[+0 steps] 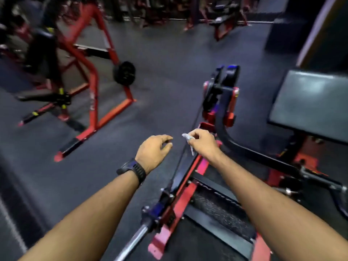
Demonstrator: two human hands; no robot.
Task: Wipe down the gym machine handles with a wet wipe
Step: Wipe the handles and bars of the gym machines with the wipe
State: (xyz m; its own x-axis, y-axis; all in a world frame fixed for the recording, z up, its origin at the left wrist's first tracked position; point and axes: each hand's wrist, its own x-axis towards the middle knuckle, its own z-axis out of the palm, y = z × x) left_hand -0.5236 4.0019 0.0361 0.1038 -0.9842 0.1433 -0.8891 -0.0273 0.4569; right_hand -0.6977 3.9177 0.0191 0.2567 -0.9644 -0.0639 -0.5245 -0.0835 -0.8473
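My right hand (202, 143) pinches a small crumpled white wet wipe (188, 138) between thumb and fingers, above the red and black frame of a gym machine (190, 178). My left hand (154, 150), with a black watch on the wrist, hovers just to the left of it with fingers curled loosely apart and nothing in them. A curved black lever arm (244, 147) runs from behind my right hand toward the right. A chrome bar (134, 242) sticks out of the machine at the bottom centre. The view is blurred.
A black padded seat (310, 102) stands at the right. Weight plates (222, 87) hang on the machine ahead. Another red-framed machine (94, 76) with a plate stands on the dark rubber floor (160, 63) to the left. More equipment lines the back.
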